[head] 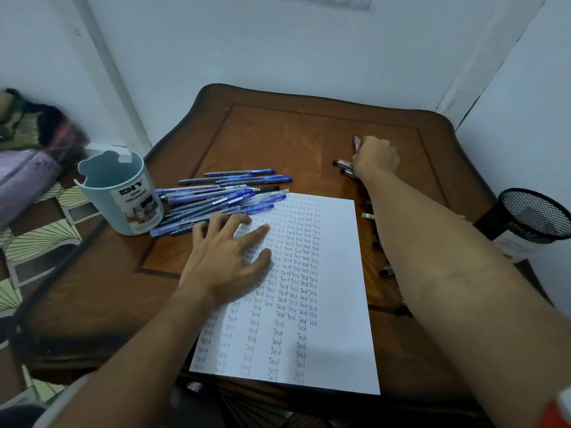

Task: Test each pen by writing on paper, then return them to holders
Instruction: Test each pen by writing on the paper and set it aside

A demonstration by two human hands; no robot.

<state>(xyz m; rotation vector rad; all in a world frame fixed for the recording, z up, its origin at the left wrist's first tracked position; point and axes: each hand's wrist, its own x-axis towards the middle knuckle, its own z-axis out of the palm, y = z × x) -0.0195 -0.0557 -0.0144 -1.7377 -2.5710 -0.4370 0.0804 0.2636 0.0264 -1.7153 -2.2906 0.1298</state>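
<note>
Paper [324, 304] lies on the wooden bench [123, 304], with its near short edge almost at the near edge of the bench. It is a white sheet, and the word "Test" is written on it many times in columns; the columns fill the left and middle part, while the right strip is blank.

Over the left edge of the sheet, about halfway up, is the left hand [228, 257]. Its fingers are spread and almost straight, the palm faces down, and it holds nothing. Whether the fingertips really press on the sheet I cannot tell.

Just beyond this hand, by the far left corner of the sheet, lies a heap of blue pens [225, 196]. They lie flat, most of them side by side, and some tips reach over the corner of the sheet. At the left edge of the bench, touching the heap, a light blue holder [123, 196] stands upright; its label reads "DIY Desk Organizer".

The right forearm stretches over the right side of the bench and hides most of a row of dark pens [367, 211] beside the sheet. At the right edge stands a black mesh holder [534, 217].

Farther away, towards the far right corner, the right hand [375, 157] is curled around a dark pen [357, 143], whose end sticks out above the fist. More dark pens [344, 165] lie just left of this hand.
</note>
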